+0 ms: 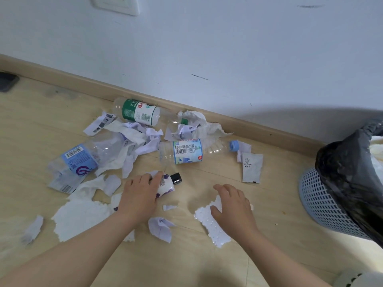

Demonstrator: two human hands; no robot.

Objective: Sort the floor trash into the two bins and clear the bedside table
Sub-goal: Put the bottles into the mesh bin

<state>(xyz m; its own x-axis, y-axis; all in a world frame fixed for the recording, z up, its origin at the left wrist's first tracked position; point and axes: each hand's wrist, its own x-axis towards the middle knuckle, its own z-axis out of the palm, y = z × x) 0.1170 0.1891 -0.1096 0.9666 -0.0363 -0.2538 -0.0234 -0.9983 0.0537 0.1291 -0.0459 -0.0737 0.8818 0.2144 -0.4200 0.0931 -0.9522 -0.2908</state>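
- Noted lying on its side on the light wood-look floor (207,255): small white plastic bottle with purple print and black cap (167,184), cap end turned toward the wall.
- Left hand (141,193): set over the body of the small white plastic bottle, fingers curled round it in a grasp; cap end left showing.
- Right hand (232,206): just right of the small white plastic bottle, palm down, fingers loosely spread and resting on a torn white embossed paper towel piece (213,228); no pinch seen, grip released.
- Just to the near side of the bottle: folded pale paper scrap (160,227), flat on the floor.
- Left of the bottle and nearer the camera: large torn white paper towel sheet (78,218).
- Beyond the bottle, toward the wall: clear plastic bottle with pale blue label and blue cap (186,152), on its side, cap pointing right.
- Beyond and to the left: heap of crumpled white tissues and torn paper (134,137).
- Well left of the bottle: crushed clear plastic bottle with blue-purple label (80,158).
- Farthest beyond, close to the beige skirting board (248,123): clear plastic bottle with green-and-white label (141,112), on its side.
- Right of the bottle and slightly beyond: flat white sachet (251,168).
- Far right of the bottle: pale blue mesh plastic bin with black bag liner (323,201); contents not judged.
- Behind everything: white wall (228,48), marked with a few dark scuffs.
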